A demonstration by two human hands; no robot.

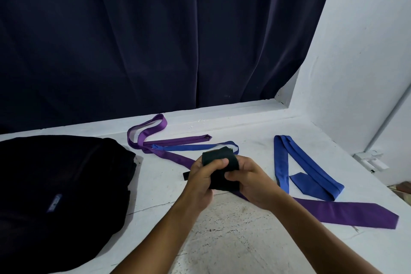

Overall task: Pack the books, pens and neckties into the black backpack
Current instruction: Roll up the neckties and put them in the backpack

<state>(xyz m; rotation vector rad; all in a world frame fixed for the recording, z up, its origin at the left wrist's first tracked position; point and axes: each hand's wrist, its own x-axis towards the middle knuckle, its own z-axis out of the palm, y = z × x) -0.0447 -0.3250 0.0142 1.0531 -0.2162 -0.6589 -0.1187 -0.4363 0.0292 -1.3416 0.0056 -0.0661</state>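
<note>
A rolled black tie is pinched by curled fingers of the left hand and right hand; the backpack is seen at nine o'clock.

Single head-worn view, forward and down, close over the white surface.

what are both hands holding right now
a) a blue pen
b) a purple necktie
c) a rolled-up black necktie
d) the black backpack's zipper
c: the left hand and the right hand both grip a rolled-up black necktie above the white table, while the long purple necktie lies flat.
</note>
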